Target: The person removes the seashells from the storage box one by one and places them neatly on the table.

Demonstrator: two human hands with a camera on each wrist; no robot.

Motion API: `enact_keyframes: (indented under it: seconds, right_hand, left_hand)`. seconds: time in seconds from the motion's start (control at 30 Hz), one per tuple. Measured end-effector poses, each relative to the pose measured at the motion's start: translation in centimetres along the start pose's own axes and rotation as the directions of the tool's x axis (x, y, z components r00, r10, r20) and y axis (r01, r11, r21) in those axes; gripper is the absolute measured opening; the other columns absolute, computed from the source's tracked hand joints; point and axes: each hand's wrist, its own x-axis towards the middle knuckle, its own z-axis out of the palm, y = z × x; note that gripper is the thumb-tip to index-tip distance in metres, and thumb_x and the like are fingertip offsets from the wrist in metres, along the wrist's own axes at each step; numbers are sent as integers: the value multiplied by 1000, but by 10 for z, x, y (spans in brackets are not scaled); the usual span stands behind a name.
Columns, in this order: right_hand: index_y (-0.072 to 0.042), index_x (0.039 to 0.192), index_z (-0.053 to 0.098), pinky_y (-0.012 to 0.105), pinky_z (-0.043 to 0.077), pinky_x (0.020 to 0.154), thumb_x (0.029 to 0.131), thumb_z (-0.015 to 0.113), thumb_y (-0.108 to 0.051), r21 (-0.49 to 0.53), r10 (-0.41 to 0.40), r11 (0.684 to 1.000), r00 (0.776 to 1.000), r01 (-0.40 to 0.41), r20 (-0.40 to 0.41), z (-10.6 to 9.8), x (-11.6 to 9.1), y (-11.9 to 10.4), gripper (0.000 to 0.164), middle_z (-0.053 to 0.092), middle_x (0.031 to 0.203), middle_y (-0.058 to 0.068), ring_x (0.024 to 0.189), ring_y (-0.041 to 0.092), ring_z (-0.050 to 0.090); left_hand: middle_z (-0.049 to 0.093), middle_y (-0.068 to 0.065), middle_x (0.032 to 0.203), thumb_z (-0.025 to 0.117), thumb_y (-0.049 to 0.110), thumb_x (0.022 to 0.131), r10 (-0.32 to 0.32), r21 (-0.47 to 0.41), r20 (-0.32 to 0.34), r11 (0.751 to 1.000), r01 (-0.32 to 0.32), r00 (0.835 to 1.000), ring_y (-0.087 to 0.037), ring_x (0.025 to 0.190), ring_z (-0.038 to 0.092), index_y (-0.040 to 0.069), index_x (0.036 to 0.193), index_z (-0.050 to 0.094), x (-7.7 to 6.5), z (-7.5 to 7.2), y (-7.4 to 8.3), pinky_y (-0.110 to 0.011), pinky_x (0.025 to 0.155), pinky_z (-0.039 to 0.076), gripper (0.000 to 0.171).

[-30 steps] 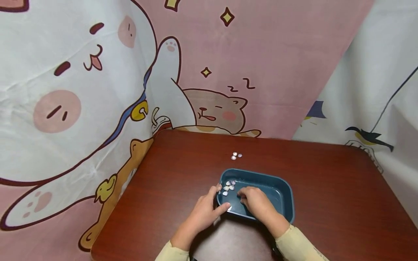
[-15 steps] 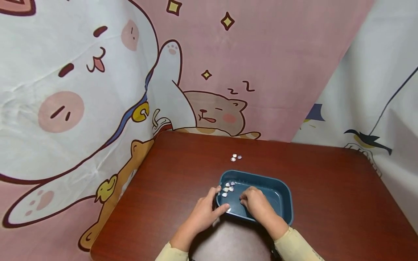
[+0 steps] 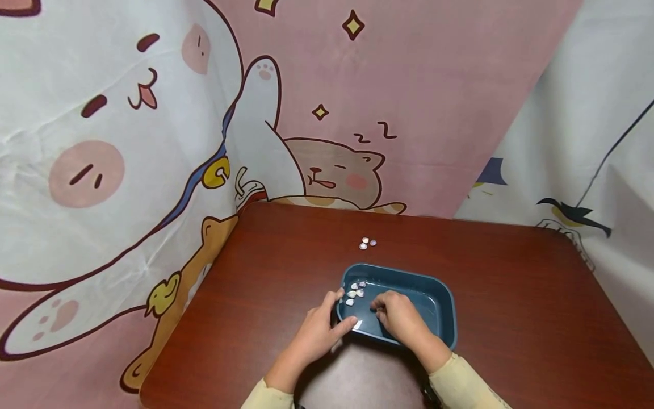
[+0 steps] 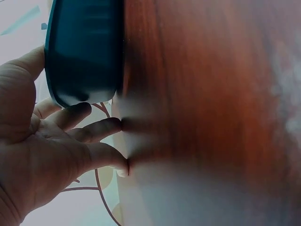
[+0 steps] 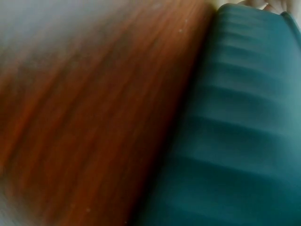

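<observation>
A dark teal rectangular tray point(image 3: 433, 301) sits on the table. Its left corner is gripped by my left hand point(image 3: 318, 330), thumb on the near rim and index finger at the left side. In the left wrist view, the other fingers point(image 4: 101, 129) spread below the tray's outer wall. Several small white and purplish shell-like pieces point(image 3: 352, 294) lie at the tray's left end, one pale piece point(image 3: 357, 325) beside the thumb. My right hand point(image 3: 402, 319) reaches inside, fingers bent with tips at the tray floor; whether they pinch a piece I cannot tell. The right wrist view shows only the ribbed outer wall point(image 5: 230, 122).
Three similar small pieces point(image 3: 363, 246) rest on the brown wooden table point(image 3: 276, 272) behind the tray. A cartoon-printed cloth point(image 3: 434, 102) hangs along the table's back and left edges, and a pale cloth point(image 3: 577, 142) hangs at the right.
Both hands keep nearly the same place at the tray. The head view shifts slightly; the pieces inside and behind the tray stay where they were.
</observation>
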Motion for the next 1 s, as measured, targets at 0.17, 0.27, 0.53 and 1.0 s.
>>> enact_keyframes:
  seconds: [0.17, 0.27, 0.53, 1.0]
  right_hand:
    - [-10, 88, 81, 44, 62, 81, 84, 79, 8, -3, -6, 1000, 1000, 6, 16, -1, 1, -2, 18, 75, 88, 3, 87, 22, 75]
    - [-10, 91, 81, 44, 62, 81, 85, 81, 6, 1, 6, 1000, 1000, -6, 8, -2, 1, -2, 17, 77, 90, 3, 88, 22, 76]
    - [-11, 89, 81, 44, 62, 75, 88, 85, -6, -17, 121, 993, 992, -120, 48, -3, 1, -3, 7, 79, 85, 1, 80, 19, 74]
    - [-19, 91, 82, 28, 54, 64, 93, 84, -21, 21, 124, 992, 989, -126, 84, -70, -20, -19, 3, 77, 84, -11, 72, 1, 65]
  left_hand:
    - [72, -17, 140, 72, 50, 100, -13, -6, 1, 1000, 13, 1000, -37, 116, 74, 15, 152, 52, 2, -1, 0, -55, 97, 58, 65]
    - [73, -16, 138, 72, 50, 100, -9, -8, -1, 1000, 9, 1000, -32, 108, 76, 15, 152, 51, 1, -1, 0, -51, 95, 59, 66]
    - [70, -10, 145, 71, 51, 101, -17, -13, -2, 1000, 17, 1000, -37, 116, 72, 18, 152, 51, 0, 0, -2, -56, 100, 55, 64]
    - [65, -7, 152, 70, 52, 101, -36, -39, 16, 999, 37, 999, -45, 120, 67, 19, 153, 50, -1, 0, -3, -66, 104, 48, 65]
